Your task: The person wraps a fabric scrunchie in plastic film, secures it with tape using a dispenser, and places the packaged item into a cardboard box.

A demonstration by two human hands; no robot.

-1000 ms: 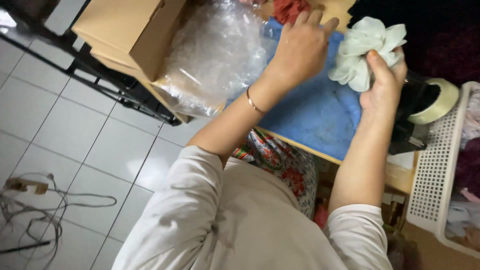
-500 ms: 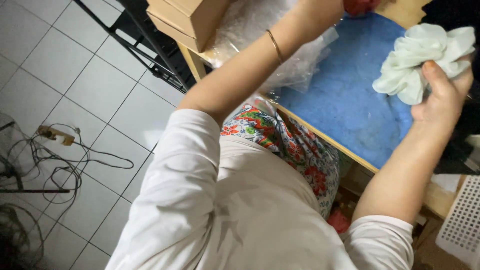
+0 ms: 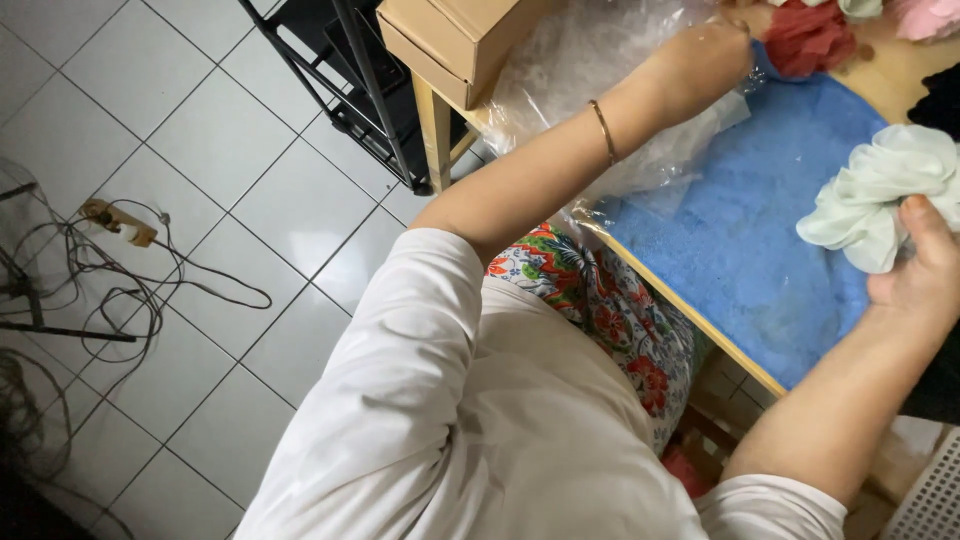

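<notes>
Two hands | right hand [image 3: 925, 275] clutches pale scrunchie [image 3: 875, 195] | left hand [image 3: 705, 60] inside plastic bag [image 3: 590, 60], grip unclear

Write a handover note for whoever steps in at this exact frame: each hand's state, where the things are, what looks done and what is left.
Right hand: closed on a pale green scrunchie, held just above the blue cloth on the wooden table.
Left hand: reaching to the far side, on the clear plastic bag, next to a red scrunchie; its fingers are hard to see, so the grip is unclear.
A cardboard box sits at the table's far corner.
Done: green scrunchie picked up.
Left: nothing visibly bagged yet; red scrunchie lies loose.
</notes>
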